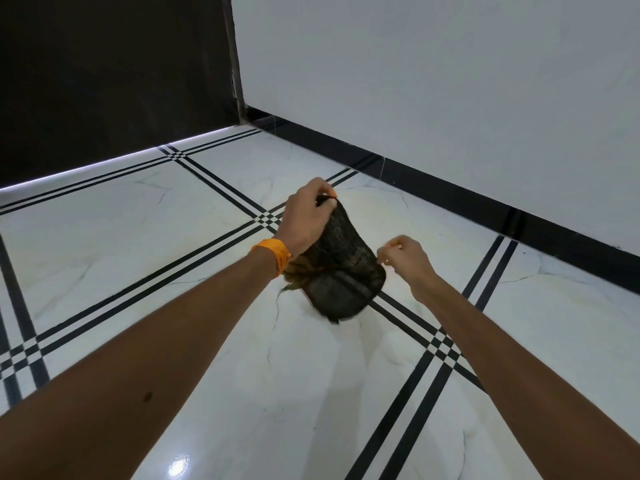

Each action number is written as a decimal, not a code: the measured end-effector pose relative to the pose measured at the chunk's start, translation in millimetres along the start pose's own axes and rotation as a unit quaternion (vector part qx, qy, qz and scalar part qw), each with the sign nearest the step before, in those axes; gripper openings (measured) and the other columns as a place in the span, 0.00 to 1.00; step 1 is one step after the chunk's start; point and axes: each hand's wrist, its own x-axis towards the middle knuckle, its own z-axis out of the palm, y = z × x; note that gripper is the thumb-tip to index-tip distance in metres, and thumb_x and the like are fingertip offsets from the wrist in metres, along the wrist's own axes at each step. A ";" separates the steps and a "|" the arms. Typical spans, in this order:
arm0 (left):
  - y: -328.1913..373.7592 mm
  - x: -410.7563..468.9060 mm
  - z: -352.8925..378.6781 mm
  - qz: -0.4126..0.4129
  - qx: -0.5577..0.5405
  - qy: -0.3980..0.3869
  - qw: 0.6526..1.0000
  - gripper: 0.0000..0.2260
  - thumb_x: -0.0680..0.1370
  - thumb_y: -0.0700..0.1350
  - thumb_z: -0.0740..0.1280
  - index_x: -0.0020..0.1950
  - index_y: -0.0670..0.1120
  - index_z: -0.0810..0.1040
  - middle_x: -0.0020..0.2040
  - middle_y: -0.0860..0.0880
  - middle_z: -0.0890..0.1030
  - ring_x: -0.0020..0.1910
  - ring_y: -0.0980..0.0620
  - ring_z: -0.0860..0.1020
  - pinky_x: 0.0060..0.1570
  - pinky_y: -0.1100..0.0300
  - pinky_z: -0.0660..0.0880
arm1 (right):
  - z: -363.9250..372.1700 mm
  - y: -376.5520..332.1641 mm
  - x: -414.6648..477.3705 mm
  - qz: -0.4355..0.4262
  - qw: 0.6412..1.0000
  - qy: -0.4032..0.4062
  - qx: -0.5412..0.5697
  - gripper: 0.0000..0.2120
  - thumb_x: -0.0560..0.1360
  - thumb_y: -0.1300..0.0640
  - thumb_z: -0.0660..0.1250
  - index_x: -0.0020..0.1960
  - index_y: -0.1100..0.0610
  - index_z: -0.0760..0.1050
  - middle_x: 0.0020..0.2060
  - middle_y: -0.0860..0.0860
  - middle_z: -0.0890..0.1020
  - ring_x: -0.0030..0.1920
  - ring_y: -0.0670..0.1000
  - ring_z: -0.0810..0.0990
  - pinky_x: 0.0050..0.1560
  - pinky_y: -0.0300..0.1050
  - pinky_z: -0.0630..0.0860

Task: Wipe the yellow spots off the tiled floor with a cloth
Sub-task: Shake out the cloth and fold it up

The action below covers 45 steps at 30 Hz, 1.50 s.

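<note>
A dark, mesh-like cloth (341, 268) hangs above the white tiled floor (214, 306), with yellowish smears on its lower left edge. My left hand (306, 216), an orange band on its wrist, pinches the cloth's top edge. My right hand (403, 256) is beside the cloth's right edge with fingers curled close to it; whether it grips the fabric I cannot tell. No yellow spots show clearly on the tiles around the cloth.
Black double stripes (429, 344) cross the glossy tiles. A white wall with a black skirting (450, 192) runs along the right. A dark panel (110, 71) with a lit strip at its base stands at the far left.
</note>
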 end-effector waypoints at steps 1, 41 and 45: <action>5.2 0.1 2.0 0.043 0.031 -0.035 0.998 0.05 0.81 0.40 0.66 0.56 0.43 0.78 0.51 0.49 0.79 0.49 0.53 0.76 0.48 0.65 0.74 | 1.5 -5.7 -1.5 -0.047 0.998 -0.034 -0.011 0.13 0.71 0.63 0.72 0.54 0.56 0.76 0.55 0.54 0.81 0.57 0.52 0.80 0.50 0.43 0.76; 8.7 -12.4 -5.0 -0.223 -0.342 -0.243 0.880 0.13 0.83 0.51 0.62 0.64 0.45 0.76 0.51 0.44 0.83 0.51 0.46 0.82 0.51 0.53 0.80 | -14.2 -62.8 -36.2 0.119 0.925 -0.174 0.317 0.30 0.75 0.38 0.70 0.63 0.63 0.76 0.62 0.63 0.81 0.61 0.63 0.81 0.58 0.58 0.80; 15.3 -4.3 -11.4 -0.280 -0.364 -0.194 0.867 0.12 0.83 0.51 0.63 0.57 0.45 0.80 0.43 0.46 0.83 0.45 0.48 0.82 0.52 0.52 0.79 | 2.9 -25.4 -49.7 0.129 0.875 -0.328 0.332 0.35 0.69 0.39 0.76 0.66 0.63 0.79 0.64 0.62 0.81 0.64 0.62 0.80 0.66 0.58 0.76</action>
